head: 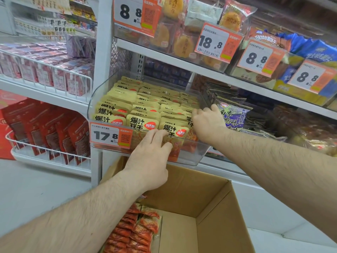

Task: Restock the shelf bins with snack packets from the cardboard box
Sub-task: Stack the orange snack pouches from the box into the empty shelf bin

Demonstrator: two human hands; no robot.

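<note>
A clear plastic shelf bin (102,92) holds several rows of yellow snack packets (145,103) with black characters and red logos. My left hand (151,157) lies over the bin's front wall, its straight fingers pressing on the front packets (175,129). My right hand (206,123) reaches into the bin's right side, fingers bent onto the packets at the right end of the rows. Below the bin stands an open cardboard box (215,225) with several more orange-and-yellow packets (140,232) lying at its left side.
A 17.8 price tag (109,135) hangs on the bin front. Purple packets (235,114) fill the bin to the right. Upper shelf bins (209,57) hold cakes and blue packs. Wire baskets (47,150) with red packets stand at left.
</note>
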